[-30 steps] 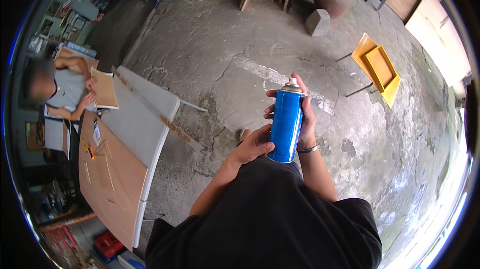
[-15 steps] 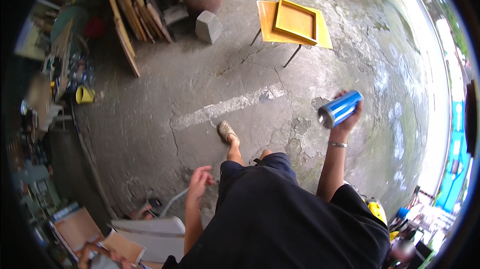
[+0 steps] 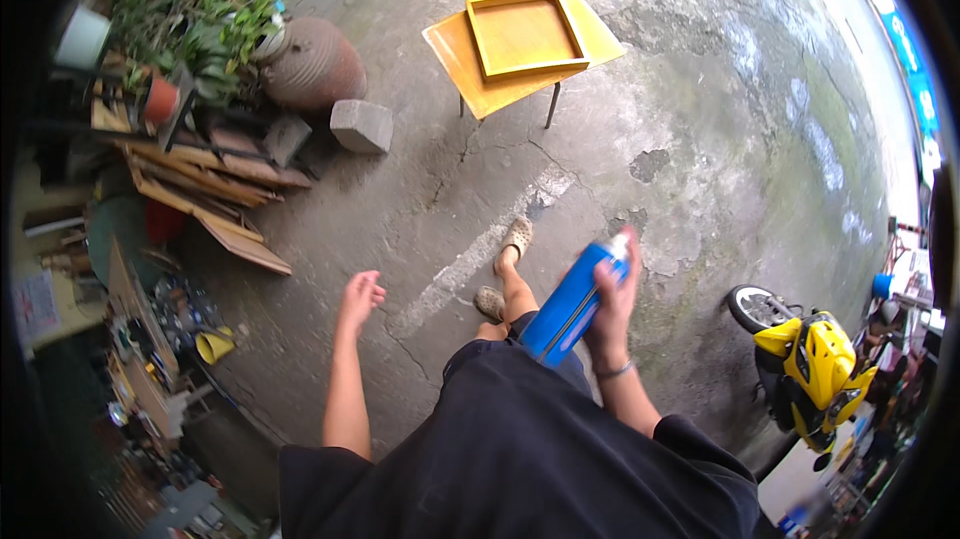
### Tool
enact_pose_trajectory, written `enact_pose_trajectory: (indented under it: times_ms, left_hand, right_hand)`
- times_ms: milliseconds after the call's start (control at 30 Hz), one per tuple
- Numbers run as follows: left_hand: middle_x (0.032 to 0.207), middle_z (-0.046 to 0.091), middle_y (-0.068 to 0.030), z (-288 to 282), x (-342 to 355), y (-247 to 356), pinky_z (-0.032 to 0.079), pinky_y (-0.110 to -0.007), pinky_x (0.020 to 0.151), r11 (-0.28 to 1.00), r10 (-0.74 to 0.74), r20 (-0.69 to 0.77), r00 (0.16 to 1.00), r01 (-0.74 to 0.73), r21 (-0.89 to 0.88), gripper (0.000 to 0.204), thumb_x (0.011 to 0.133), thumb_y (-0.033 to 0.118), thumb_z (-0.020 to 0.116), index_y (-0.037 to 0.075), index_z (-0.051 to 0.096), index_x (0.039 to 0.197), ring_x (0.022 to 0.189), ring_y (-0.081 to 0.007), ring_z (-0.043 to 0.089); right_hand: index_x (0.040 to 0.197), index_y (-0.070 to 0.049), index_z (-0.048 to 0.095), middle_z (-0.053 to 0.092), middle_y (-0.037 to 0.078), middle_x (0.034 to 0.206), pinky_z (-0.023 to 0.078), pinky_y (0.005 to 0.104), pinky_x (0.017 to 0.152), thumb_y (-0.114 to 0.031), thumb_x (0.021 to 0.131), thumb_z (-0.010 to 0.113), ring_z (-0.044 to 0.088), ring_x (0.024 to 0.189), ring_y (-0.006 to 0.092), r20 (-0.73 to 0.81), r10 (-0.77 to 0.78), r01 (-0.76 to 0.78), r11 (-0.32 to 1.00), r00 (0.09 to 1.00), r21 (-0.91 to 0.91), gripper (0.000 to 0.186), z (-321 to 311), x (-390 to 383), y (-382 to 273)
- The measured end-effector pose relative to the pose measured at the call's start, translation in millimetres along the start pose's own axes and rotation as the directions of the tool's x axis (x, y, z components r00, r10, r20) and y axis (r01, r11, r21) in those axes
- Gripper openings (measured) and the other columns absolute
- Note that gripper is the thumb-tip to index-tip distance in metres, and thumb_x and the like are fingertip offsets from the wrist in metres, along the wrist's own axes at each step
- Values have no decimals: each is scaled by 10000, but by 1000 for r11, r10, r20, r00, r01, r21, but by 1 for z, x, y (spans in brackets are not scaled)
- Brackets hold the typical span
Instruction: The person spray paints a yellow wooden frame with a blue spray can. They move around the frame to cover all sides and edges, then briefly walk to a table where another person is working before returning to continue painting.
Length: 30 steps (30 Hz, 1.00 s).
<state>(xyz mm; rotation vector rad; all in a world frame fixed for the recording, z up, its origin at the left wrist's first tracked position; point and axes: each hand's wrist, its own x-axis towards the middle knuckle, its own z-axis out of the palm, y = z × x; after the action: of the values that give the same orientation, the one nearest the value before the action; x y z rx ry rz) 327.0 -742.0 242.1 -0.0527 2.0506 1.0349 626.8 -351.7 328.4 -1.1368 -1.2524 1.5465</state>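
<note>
My right hand point(image 3: 614, 311) is wrapped around a blue spray can point(image 3: 568, 307) in front of my body. The can leans, with its pale nozzle end toward the upper right and its base toward my shirt. My left hand point(image 3: 358, 303) hangs over the ground on the left, holding nothing, its fingers loosely bent and partly apart. Farther ahead, a yellow wooden tray point(image 3: 536, 70) with a raised rim lies on a small yellow-topped table point(image 3: 455, 47) with thin metal legs. Neither hand touches them.
Left of the table stand a grey stone block point(image 3: 362, 127), a large clay pot point(image 3: 312, 67) and stacked wooden boards point(image 3: 195, 184). A yellow motorbike point(image 3: 825, 364) is parked on the right. Cracked concrete point(image 3: 690, 209) lies underfoot.
My right hand has brought the spray can nearer my body and tilted its nozzle end up. My left hand has risen forward. The view has turned, with the motorbike now in sight.
</note>
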Motion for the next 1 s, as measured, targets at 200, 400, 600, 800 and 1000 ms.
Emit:
enact_pose_trajectory:
  times_ms: [200, 400, 600, 800, 1000]
  left_hand:
    - [843, 693, -58, 33, 64, 13, 550, -293, 718, 963, -81, 220, 972, 20, 268, 331, 1088, 143, 440, 114, 630, 1357, 748, -132, 662]
    - [792, 687, -69, 2, 144, -8, 502, -308, 549, 783, -63, 215, 975, -85, 617, 381, 1108, 304, 435, 77, 658, 1318, 576, -127, 608]
    - [883, 710, -63, -34, 249, -9, 529, -301, 711, 789, -372, 197, 907, 197, 583, 476, 1107, 421, 444, 44, 651, 1312, 732, -113, 633]
    - [986, 711, -43, -28, 342, 35, 517, -289, 725, 856, -303, 340, 890, 97, 508, 442, 1114, 414, 442, 73, 640, 1315, 793, -117, 644]
    - [1119, 722, -73, 23, 455, 70, 540, -354, 814, 927, -285, 221, 933, 210, 311, 493, 1119, 453, 385, 82, 618, 1344, 957, -173, 687]
  right_hand:
    - [1609, -120, 288, 624, 139, 1207, 557, 417, 895, -285, 958, 688, 643, 1014, 242, -140, 168, -139, 971, 976, 195, 781, 66, 61, 34]
    - [1543, -42, 368, 500, 194, 1401, 571, 432, 918, -300, 959, 708, 658, 1072, 275, -145, 260, -229, 952, 955, 204, 722, 93, 124, 81]
    - [1590, -136, 299, 555, 220, 1294, 521, 435, 961, -288, 997, 650, 585, 1145, 333, -24, -187, 129, 758, 982, -640, 706, 200, 101, 117]
    - [1604, -132, 246, 603, 214, 1227, 587, 376, 817, -280, 990, 663, 663, 977, 274, -495, 176, -75, 973, 851, 217, 757, 224, 150, 199]
    - [1643, -129, 185, 610, 218, 1340, 622, 411, 792, -333, 823, 804, 694, 1027, 294, -151, 353, -350, 935, 923, 47, 1048, 236, 115, 243]
